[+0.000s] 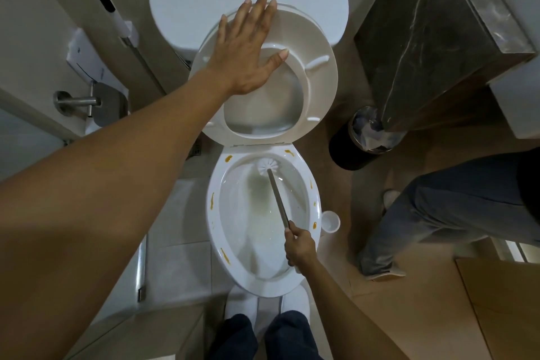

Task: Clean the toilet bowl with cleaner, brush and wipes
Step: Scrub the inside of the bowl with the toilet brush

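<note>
The white toilet bowl [314,193] stands open below me, with orange-yellow smears dotted round its rim. My left hand [248,47] lies flat with straight fingers on the raised seat [321,79], which leans back against the cistern [204,0]. My right hand [299,245] grips the grey handle of the toilet brush [277,196] at the bowl's near right side. The brush's white head [267,166] sits at the far inner wall of the bowl, just under the rim. No cleaner bottle or wipes are in sight.
The white brush holder [330,221] stands on the floor right of the bowl. A black bin [350,146] with a liner is at the back right under a dark marble counter [432,38]. Another person's legs [438,213] stand at the right. A paper holder [87,102] is on the left wall.
</note>
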